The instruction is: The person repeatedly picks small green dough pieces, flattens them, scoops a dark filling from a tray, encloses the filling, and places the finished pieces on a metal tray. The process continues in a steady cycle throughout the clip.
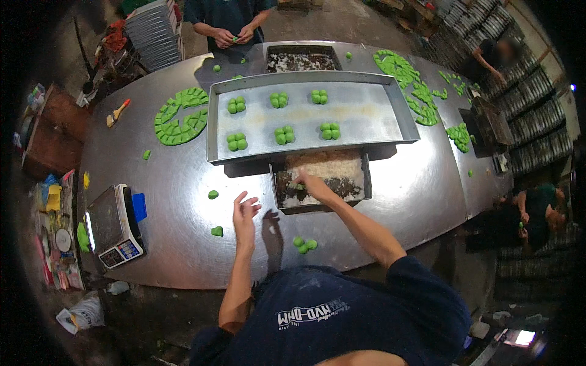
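My left hand (pixel 245 213) is raised over the metal table, palm turned inward, with its fingers apart and nothing in them. My right hand (pixel 312 185) reaches into a dark rectangular pan (pixel 368 177) of white flakes and dark crumbs. Its fingers are closed at a dull green dough piece (pixel 297 185), which they partly hide. Beyond the pan, a large shallow metal tray (pixel 354 116) carries several clusters of green dough balls (pixel 284 135). Close to my body lie three green balls (pixel 300 244) touching one another. Two loose green dough pieces (pixel 213 194) lie left of my left hand.
A digital scale (pixel 116 226) and a brush (pixel 119 113) sit at left. Cut green dough pieces form a ring (pixel 181 116) left of the tray, with more (pixel 421 91) at right. Across the table, a person (pixel 229 24) handles green dough; other people are at right.
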Demonstrator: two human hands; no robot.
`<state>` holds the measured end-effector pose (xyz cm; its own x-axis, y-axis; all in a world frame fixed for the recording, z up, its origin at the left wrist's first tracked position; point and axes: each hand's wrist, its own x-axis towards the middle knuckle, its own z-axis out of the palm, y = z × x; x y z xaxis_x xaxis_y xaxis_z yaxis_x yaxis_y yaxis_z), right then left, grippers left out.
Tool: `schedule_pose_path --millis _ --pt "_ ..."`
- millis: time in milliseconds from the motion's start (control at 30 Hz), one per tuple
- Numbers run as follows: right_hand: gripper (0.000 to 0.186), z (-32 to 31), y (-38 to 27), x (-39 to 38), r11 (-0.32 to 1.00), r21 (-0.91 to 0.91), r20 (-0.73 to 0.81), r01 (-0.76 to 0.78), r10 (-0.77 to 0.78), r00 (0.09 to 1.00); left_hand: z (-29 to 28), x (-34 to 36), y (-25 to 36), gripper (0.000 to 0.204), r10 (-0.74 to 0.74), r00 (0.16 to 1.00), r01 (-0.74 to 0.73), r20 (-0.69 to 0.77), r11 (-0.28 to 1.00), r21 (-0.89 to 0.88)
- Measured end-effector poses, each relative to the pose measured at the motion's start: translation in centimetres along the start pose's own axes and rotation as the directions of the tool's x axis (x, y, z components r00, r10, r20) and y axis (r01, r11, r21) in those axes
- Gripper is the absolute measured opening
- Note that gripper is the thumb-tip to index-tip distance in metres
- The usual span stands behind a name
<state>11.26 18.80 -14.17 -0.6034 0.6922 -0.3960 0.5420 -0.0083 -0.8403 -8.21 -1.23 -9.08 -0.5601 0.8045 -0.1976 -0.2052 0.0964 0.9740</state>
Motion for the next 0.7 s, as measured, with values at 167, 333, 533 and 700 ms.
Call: schedule_pose_path --millis 167,333,533,700 --pt "0.051 -0.8 -1.3 -3.6 0.556 0.827 0.074 -0.086 0.043 0.996 6.5 2.0 -1.3 0.045 -0.01 0.97 0.016 0.243 1.0 -0.023" --pt "0.04 1.1 -1.3 -5.2 0.509 0.86 -0.008 0.049 -0.084 0.996 9.9 4.3 -3.2 0.054 -0.329 0.823 0.493 0.463 0.819 -0.294" --pt "0.044 2.0 -1.0 -3.9 0.892 0.44 -0.311 0.1 0.047 0.949 10.6 3.8 -2.9 0.038 -0.248 0.922 0.256 0.298 0.967 0.013" --pt "0.044 2.2 -2.2 -5.0 0.928 0.16 -0.254 0.337 -0.292 0.922 9.7 5.2 -2.5 0.03 0.015 0.994 -0.04 0.111 0.973 0.226"
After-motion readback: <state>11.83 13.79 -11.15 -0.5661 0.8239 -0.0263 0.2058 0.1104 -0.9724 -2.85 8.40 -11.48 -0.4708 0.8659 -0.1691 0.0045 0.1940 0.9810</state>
